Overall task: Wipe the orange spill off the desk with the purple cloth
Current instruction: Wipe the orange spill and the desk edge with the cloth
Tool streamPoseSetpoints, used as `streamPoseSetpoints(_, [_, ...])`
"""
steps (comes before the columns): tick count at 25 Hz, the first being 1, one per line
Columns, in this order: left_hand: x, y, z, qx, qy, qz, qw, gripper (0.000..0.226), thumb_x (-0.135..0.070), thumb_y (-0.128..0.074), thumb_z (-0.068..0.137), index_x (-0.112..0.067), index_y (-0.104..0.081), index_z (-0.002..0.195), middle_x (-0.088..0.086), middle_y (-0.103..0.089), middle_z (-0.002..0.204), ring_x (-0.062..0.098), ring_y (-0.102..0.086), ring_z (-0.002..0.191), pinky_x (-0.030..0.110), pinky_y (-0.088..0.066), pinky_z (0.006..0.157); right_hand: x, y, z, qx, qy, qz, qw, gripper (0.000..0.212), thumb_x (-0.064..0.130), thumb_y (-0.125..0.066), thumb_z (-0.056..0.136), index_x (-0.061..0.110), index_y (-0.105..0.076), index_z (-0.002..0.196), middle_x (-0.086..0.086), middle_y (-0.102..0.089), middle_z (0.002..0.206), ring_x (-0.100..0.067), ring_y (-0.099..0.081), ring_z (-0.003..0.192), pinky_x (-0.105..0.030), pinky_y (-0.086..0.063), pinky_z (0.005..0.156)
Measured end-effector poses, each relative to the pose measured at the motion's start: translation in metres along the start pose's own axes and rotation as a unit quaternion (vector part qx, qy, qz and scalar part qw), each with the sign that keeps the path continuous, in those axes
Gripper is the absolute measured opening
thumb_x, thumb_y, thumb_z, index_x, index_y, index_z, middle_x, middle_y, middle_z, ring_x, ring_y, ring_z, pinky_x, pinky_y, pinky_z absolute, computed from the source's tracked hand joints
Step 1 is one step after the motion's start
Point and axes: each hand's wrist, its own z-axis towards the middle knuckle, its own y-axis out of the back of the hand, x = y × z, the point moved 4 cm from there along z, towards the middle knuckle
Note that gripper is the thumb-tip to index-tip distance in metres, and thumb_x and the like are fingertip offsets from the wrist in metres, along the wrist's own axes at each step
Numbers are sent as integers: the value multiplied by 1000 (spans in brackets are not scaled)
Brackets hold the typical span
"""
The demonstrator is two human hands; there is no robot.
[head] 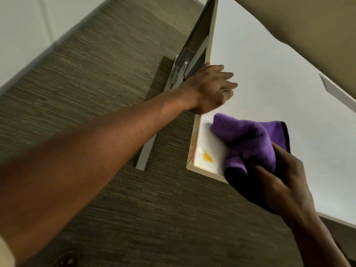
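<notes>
A small orange spill (pixel 207 157) lies on the white desk (pixel 269 78) close to its near left corner, with faint orange streaks down the desk's side edge. The bunched purple cloth (pixel 250 137) sits on the desk just right of the spill, not covering it. My right hand (pixel 283 182) grips the cloth's lower part at the desk's front edge. My left hand (pixel 210 87) rests flat on the desk's left edge, beyond the spill, fingers straight and spread over the surface.
A grey metal desk leg and bracket (pixel 183 70) run under the left edge. Brown textured carpet (pixel 86 89) covers the floor to the left. A white wall and baseboard (pixel 23 35) stand at the upper left. A beige wall (pixel 317 26) borders the desk's far side.
</notes>
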Motion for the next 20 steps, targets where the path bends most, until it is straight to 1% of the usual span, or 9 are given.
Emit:
streamPoseSetpoints(3, [-1,0,0,5,2,-10,1000,64,-50,-25,89,-28,-47,145,0,-32,161,20,-16,152,45,-5,125,23,-25,-1,26,50,-39,998,50,51,-62,82,22,-73,122,-11,-74,122,-22,-68,107,-58,-53,93])
streamPoseSetpoints(6, [0,0,-1,0,1,2,1000,60,-51,-26,93,-30,-45,146,-2,-31,162,18,-15,152,44,-3,125,27,-28,-17,57,67,-58,994,60,54,-64,78,22,-72,128,7,-71,134,-17,-63,125,-50,-47,107])
streamPoseSetpoints(8, [1,-1,-2,0,3,3,1000,57,-50,-27,96,-31,-44,147,-3,-30,162,17,-13,153,42,-1,125,19,-19,-26,77,62,-39,994,50,52,-67,76,24,-75,117,19,-74,109,-19,-67,105,-51,-52,91])
streamPoseSetpoints(10, [1,-1,-2,3,5,2,1000,55,-50,-27,97,-32,-43,147,-5,-29,162,16,-13,153,41,1,125,12,-7,-30,64,72,-11,995,32,43,-68,77,29,-74,105,13,-73,85,-14,-66,82,-40,-51,74])
streamPoseSetpoints(12, [1,-1,-1,1,5,-2,1000,57,-52,-26,96,-33,-44,146,-5,-29,162,15,-13,153,40,2,124,9,-1,-24,25,50,-1,998,18,39,-66,80,30,-72,95,9,-68,74,-9,-61,68,-35,-46,64])
streamPoseSetpoints(13, [2,-1,0,-1,6,-4,1000,59,-53,-26,94,-33,-45,146,-5,-30,162,15,-13,153,41,2,124,12,-4,-18,2,43,-17,999,23,44,-64,81,31,-73,97,8,-70,75,-10,-63,69,-36,-47,64])
streamPoseSetpoints(15, [2,-2,1,-5,7,-4,1000,62,-53,-27,90,-32,-47,144,-4,-33,161,17,-16,152,42,0,125,24,-20,-10,-23,59,-91,994,50,55,-61,79,37,-73,124,3,-79,112,-16,-71,103,-39,-54,83])
streamPoseSetpoints(17, [1,-3,2,-10,7,3,1000,64,-54,-29,87,-32,-48,144,-3,-33,161,17,-17,152,44,-3,125,40,-36,-16,-12,130,-134,982,69,51,-70,75,40,-57,143,13,-56,147,-8,-47,142,-39,-47,106])
streamPoseSetpoints(20, [2,-3,1,-6,9,0,1000,63,-55,-28,88,-34,-46,145,-5,-31,162,16,-15,152,41,0,125,36,-39,-37,35,199,-160,966,86,40,-84,64,44,-54,144,18,-48,155,-5,-40,148,-41,-41,112])
